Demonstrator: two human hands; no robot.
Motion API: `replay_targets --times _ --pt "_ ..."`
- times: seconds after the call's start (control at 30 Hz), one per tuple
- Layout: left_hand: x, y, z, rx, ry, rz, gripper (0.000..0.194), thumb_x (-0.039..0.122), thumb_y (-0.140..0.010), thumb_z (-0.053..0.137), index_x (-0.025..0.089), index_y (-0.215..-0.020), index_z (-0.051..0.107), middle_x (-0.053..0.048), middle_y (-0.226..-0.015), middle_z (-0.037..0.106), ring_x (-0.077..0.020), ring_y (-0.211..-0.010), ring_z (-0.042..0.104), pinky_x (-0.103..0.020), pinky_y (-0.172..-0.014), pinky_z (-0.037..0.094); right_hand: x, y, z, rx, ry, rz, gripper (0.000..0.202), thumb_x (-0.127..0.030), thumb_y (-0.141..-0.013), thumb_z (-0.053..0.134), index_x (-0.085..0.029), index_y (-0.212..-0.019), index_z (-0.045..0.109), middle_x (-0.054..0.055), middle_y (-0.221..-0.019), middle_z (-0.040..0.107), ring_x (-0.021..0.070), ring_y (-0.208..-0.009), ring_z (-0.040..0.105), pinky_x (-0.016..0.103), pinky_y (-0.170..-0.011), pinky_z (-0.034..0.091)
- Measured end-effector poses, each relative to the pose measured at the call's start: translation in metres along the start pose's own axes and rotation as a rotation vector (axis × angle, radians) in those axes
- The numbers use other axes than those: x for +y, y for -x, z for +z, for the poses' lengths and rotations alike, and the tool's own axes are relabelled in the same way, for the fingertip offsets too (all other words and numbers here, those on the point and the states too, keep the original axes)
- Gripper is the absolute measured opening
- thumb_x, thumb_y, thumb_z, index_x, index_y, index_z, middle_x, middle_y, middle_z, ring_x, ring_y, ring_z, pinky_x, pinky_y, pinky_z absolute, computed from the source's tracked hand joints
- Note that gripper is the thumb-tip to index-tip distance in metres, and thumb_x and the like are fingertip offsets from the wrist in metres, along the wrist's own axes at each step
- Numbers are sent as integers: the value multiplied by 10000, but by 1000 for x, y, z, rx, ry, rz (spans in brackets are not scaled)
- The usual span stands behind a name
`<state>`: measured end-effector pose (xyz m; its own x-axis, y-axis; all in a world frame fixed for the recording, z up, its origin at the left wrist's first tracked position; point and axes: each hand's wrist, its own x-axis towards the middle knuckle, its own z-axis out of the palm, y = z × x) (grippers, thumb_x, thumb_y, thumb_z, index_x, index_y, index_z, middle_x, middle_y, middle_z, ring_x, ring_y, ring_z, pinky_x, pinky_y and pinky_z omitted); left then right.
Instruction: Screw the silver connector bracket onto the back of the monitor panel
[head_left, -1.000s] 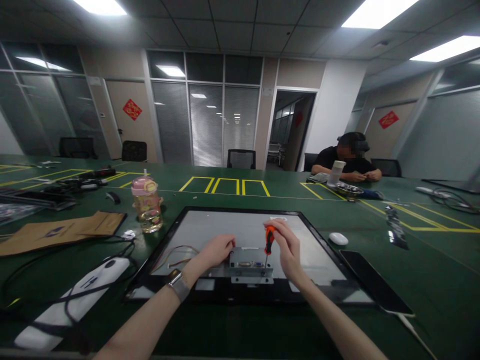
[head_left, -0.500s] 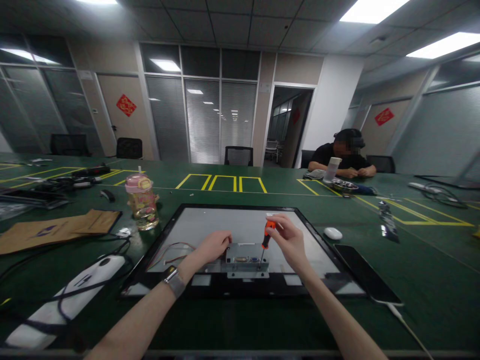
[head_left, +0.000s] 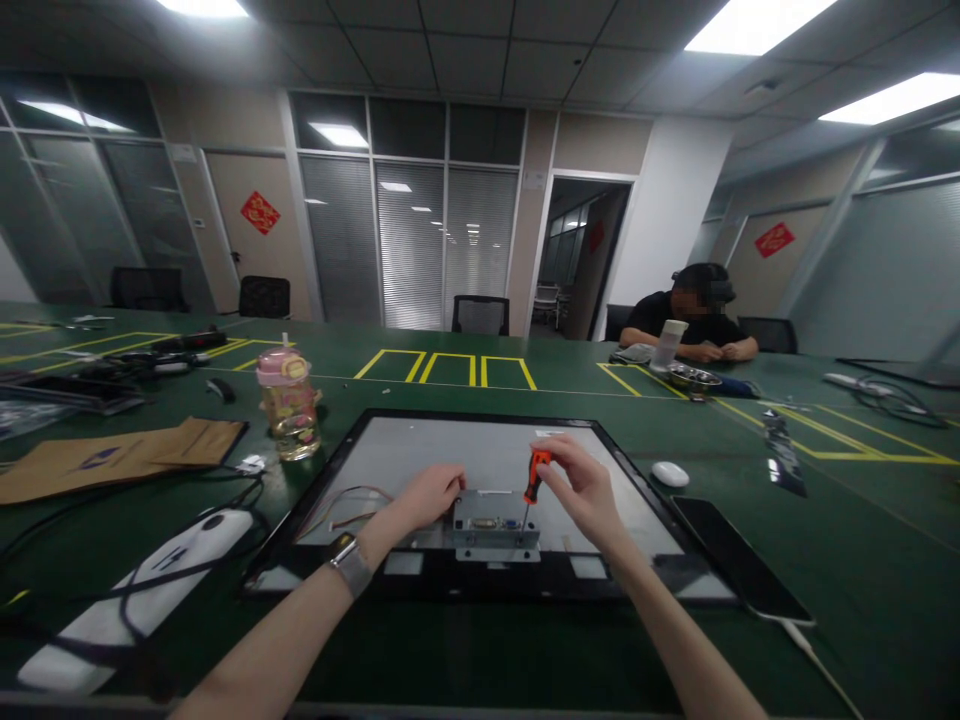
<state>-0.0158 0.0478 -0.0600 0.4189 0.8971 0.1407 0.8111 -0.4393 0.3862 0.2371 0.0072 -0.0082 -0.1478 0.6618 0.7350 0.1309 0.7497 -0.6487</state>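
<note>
Right hand (head_left: pixel 589 485), centre of frame: thumb and fingers clamped on the handle of an orange-and-black screwdriver (head_left: pixel 536 475), which slants with its thin metal shaft down and slightly left. Tip is at the right front part of a grey sheet-metal housing (head_left: pixel 495 540); whether it sits in a screw is too small to tell.

Left hand (head_left: pixel 431 495), left of centre: fingers curled and close together at the housing's upper left corner; cannot tell if they grip or only rest there. Wrist carries a square-faced watch on a silvery band (head_left: pixel 351 565).

Housing lies at lower centre, over the near edge of a large light-grey flat panel with a black frame (head_left: pixel 450 445). Its front shows a row of connectors, one with a blue insert (head_left: pixel 513 524). Thin loose wires (head_left: pixel 352 492) lie on the panel's left part.

Writing: white power strip (head_left: pixel 191 560), lower left, bears a dark handwritten mark, not legible with certainty. Brown paper bag (head_left: pixel 135 455), left, carries a dark blue logo; lettering unreadable. White label (head_left: pixel 553 433) at the panel's far edge: print too small. Red diamond-shaped sign (head_left: pixel 260 213), upper left, has characters too blurred to read.
</note>
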Motion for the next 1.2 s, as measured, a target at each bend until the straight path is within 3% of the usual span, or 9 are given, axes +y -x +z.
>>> replay_targets --times 0.17,0.3,0.43,0.6,0.8,0.9,1.07,1.2 --pt "1 0 0 2 -6 5 284 146 -900 378 185 -905 659 -56 -937 714 -190 -877 638 -269 -794 454 1 0 -2 -60 -287 133 102 -347 -810 726 -255 -855 730 38 -837 616 195 -804 611 324 -698 526" --pt "2 0 -1 -2 -8 0 278 140 -902 380 187 -895 654 -49 -932 715 -183 -878 641 -259 -798 457 -1 3 2 -100 -529 310 207 -425 -851 672 -245 -951 697 52 -883 667 203 -815 635 348 -725 543" --pt "4 0 -2 -4 -7 -4 281 132 -899 381 191 -888 655 -48 -927 717 -184 -878 644 -257 -799 459 -2 4 7 -109 -639 323 188 -418 -810 722 -244 -879 704 48 -976 661 202 -886 640 339 -782 547" --pt "2 0 -2 -2 -5 -2 282 144 -899 378 187 -889 657 -56 -931 714 -194 -881 646 -270 -800 460 -1 3 5 -117 -573 310 174 -414 -842 690 -263 -927 704 31 -877 685 180 -767 645 338 -755 557" --pt "1 1 -2 -1 4 10 279 180 -909 378 187 -894 657 -60 -925 713 -197 -872 645 -273 -796 458 4 2 -4 -132 -363 252 276 -419 -928 568 -245 -1115 673 78 -1052 721 223 -950 692 392 -895 532" --pt "2 2 -3 -1 3 8 275 175 -903 378 189 -891 652 -60 -926 711 -197 -869 642 -274 -793 456 4 2 -4 -130 -326 242 273 -411 -919 580 -245 -1114 673 81 -1028 723 218 -900 701 382 -830 557" --pt "0 1 -1 4 10 18 276 171 -901 371 191 -883 646 -57 -901 705 -199 -841 637 -280 -769 458 6 2 2 31 -172 125 173 -355 -800 729 -232 -920 712 29 -799 649 172 -728 624 292 -661 537" --pt "-2 0 1 14 12 23 265 163 -896 378 186 -884 642 -62 -908 699 -202 -860 633 -287 -790 461 7 4 0 81 -3 48 193 -367 -885 618 -232 -966 727 67 -949 660 205 -881 633 344 -811 525"
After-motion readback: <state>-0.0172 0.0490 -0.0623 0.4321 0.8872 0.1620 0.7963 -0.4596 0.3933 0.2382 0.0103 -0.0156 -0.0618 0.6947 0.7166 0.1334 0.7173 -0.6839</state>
